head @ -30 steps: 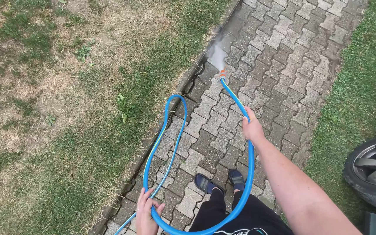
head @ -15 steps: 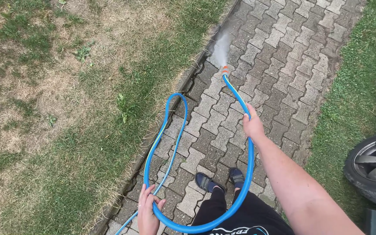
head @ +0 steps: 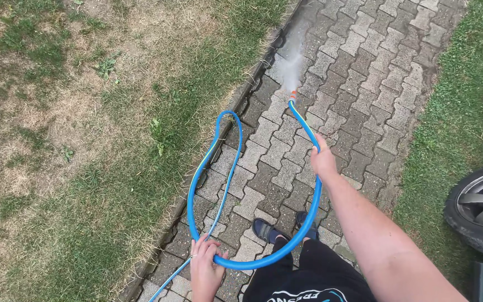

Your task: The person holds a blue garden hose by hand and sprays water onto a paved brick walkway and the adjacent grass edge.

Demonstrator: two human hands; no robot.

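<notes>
A blue garden hose (head: 208,162) loops over the paved path in front of me. My right hand (head: 323,159) grips the hose a short way behind its orange nozzle (head: 293,96), which sprays water (head: 289,67) onto the pavers near the curb. My left hand (head: 205,268) holds the lower part of the hose loop close to my body. My dark sandals (head: 266,229) stand on the pavers under the loop.
A paved path of grey interlocking pavers (head: 359,72) runs between a patchy dry lawn (head: 85,128) on the left and grass (head: 465,112) on the right. A stone curb (head: 236,106) edges the lawn. A car wheel (head: 482,210) sits at the right edge.
The nozzle and spray have swung up the path. My left hand has risen into view and pulled the bottom of the hose loop up off the ground.
</notes>
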